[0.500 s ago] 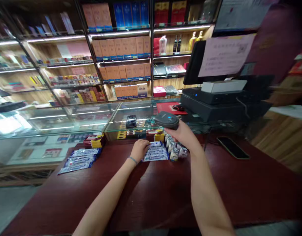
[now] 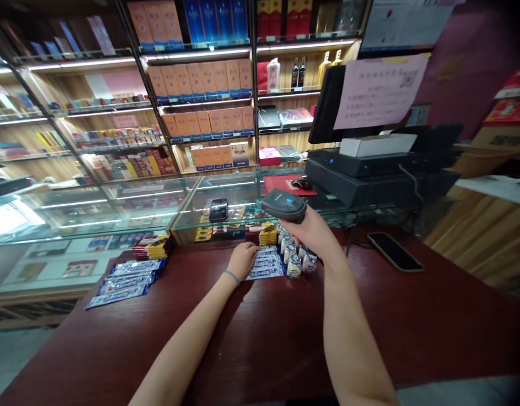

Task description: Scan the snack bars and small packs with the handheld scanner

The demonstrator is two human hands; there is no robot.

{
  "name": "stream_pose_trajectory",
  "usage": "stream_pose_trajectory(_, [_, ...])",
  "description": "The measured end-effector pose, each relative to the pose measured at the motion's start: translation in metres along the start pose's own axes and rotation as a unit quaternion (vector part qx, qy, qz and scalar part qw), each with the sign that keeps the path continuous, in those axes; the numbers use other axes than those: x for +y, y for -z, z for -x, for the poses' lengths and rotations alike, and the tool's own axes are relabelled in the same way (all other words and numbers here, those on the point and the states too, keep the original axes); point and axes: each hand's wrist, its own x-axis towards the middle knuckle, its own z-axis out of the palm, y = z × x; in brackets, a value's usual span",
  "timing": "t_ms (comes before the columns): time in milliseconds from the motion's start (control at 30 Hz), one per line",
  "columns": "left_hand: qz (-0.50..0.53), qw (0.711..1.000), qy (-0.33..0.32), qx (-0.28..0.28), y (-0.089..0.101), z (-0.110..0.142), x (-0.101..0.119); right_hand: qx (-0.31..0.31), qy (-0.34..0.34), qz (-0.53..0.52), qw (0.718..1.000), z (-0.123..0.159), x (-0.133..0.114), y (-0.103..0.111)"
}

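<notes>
Setup, head view: right hand point(image 2: 311, 232) closed firmly around a dark grey handheld barcode scanner point(image 2: 284, 206), blue indicator showing, held up above the goods at centre frame; aim of its read window cannot be confirmed. Left hand point(image 2: 243, 260) lies palm-down at the edge of a stack of blue-and-white foil packets point(image 2: 266, 264), fingers lightly curved; whether they grip or merely rest cannot be told. Stack sits on a dark red wooden counter point(image 2: 260, 338), just beside a cluster of small clear jars point(image 2: 294, 266). Technique note: the light left palm appears to steady the stack, while the closed right grip should keep the scanner stable. Further packets lie at lower left of centre, a black smartphone point(image 2: 394, 251) at right, and a glass display case point(image 2: 116, 217) along the counter's far side.
</notes>
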Motion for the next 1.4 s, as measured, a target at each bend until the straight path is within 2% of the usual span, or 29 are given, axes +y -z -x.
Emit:
stream_pose_trajectory(100, [0.017,1.000,-0.001,0.019,0.002,0.002,0.000,0.001,0.005,0.001,1.000,0.000,0.001,-0.002])
stream_pose_trajectory(200, [0.031,0.998,0.005,0.047,0.012,0.009,-0.004,-0.009,-0.007,-0.003,1.000,0.000,0.000,-0.007])
stream_pose_trajectory(300, [0.027,0.996,0.016,0.085,0.033,0.023,-0.014,-0.037,-0.039,-0.022,0.998,0.000,-0.003,-0.017])
stream_pose_trajectory(400, [-0.001,0.992,0.038,0.119,0.063,0.048,-0.033,-0.058,-0.044,-0.034,0.997,0.000,-0.007,-0.036])
stream_pose_trajectory(533, [-0.043,0.986,0.072,0.144,0.108,0.094,-0.064,-0.095,-0.036,-0.023,0.995,0.004,-0.013,-0.076])
stream_pose_trajectory(667, [-0.086,0.981,0.113,0.131,0.148,0.152,-0.094,-0.122,0.005,-0.016,0.992,0.017,-0.012,-0.127])
stream_pose_trajectory(767, [-0.120,0.975,0.146,0.117,0.170,0.198,-0.114,-0.138,0.028,-0.028,0.990,0.035,-0.011,-0.163])
stream_pose_trajectory(867, [-0.151,0.966,0.181,0.102,0.186,0.241,-0.131,-0.190,0.031,-0.029,0.981,0.057,-0.015,-0.190])
stream_pose_trajectory(1000, [-0.180,0.958,0.211,0.072,0.200,0.284,-0.148,-0.242,0.027,0.029,0.970,0.080,-0.019,-0.212])
stream_pose_trajectory(1100, [-0.195,0.947,0.247,0.068,0.201,0.302,-0.158,-0.279,0.037,0.070,0.957,0.090,-0.017,-0.222])
stream_pose_trajectory(1233, [-0.192,0.936,0.286,0.078,0.195,0.309,-0.168,-0.292,0.044,0.077,0.952,0.093,-0.012,-0.226])
stream_pose_trajectory(1400, [-0.176,0.943,0.273,0.066,0.195,0.308,-0.172,-0.271,0.040,0.068,0.959,0.087,-0.012,-0.221])
